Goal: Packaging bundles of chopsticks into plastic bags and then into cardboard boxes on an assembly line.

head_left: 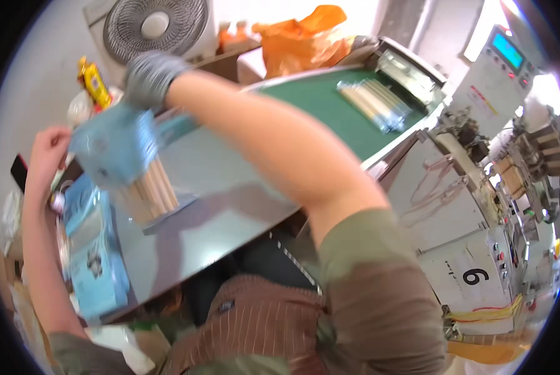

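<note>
Pale machine cabinet takes up the R side. Grey bench runs across the middle, w/ green belt at its far R end. Fan is beyond the bench, far L; crumpled orange bag sits behind the belt. Stack of blue bags lies at bench's L end. Blue printed bag is tilted over the bench, just past that stack, btwn the hands; tan sticks show at its lower end. Clear-wrapped stick pack lies on the belt. R hand, grey glove, is at the bag's top, blurred: can't tell if fingers are clamped. L hand, bare, fingers curled, is nr the bag's L edge; can't tell if it's pinching anything. Small yellow pack stands behind, nr the wall.
</note>
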Motion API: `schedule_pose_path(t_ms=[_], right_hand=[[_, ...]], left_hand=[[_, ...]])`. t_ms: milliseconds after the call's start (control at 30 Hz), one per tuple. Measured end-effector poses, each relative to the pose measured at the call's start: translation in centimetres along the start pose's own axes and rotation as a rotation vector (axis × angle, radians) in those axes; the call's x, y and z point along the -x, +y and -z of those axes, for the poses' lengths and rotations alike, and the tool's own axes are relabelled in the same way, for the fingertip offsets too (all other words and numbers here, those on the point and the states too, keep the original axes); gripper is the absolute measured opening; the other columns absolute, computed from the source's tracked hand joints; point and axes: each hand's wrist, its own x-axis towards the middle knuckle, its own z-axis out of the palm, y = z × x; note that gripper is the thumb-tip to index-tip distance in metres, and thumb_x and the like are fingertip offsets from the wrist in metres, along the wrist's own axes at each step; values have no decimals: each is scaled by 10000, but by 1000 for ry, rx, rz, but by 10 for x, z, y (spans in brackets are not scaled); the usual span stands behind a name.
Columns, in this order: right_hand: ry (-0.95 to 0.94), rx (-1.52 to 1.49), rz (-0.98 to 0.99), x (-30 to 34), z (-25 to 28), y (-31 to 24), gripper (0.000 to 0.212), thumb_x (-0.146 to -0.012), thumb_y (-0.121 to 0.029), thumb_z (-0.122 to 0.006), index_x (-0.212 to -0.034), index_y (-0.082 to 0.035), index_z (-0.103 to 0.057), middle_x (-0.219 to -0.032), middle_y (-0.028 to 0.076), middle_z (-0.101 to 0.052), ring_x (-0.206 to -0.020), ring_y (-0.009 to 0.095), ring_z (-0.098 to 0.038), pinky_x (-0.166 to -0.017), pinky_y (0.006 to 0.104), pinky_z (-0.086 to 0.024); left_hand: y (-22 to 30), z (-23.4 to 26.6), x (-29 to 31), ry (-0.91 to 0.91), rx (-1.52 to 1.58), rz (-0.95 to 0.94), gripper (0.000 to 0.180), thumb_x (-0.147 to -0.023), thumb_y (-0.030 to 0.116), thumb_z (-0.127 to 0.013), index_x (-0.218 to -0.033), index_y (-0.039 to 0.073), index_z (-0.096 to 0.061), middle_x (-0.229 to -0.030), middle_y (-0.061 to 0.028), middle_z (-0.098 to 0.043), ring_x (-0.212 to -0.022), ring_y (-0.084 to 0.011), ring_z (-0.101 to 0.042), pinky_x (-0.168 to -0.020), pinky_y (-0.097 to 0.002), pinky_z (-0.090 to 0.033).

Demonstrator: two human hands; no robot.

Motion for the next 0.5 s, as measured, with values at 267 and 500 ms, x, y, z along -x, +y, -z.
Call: schedule_pose_path(t_ms=[267, 500], right_hand=[[227, -511, 102, 132, -52, -46, 156, -761, -173, -549, -892, -151, -631, -787, 91, -612, -748, 262, -609, -640, 362, -492], [387, -529, -419, 289, -75, 66, 225, -783, -96, -538, -992, -99, -623, -875, 123, -624, -809, 278, -599, -740, 331, -492]], left_hand=[[1, -44, 145, 15, -391, -322, 187, -785, -43, -481, -958, -39, -551, -873, -144, -565, -793, -241, -562, -708, -309, -434], [30, -155, 160, -372, -79, -140, 303, -713, 66, -595, -1001, -19, -555, -1003, -145, -545, -923, -306, -530, -817, -365, -412]])
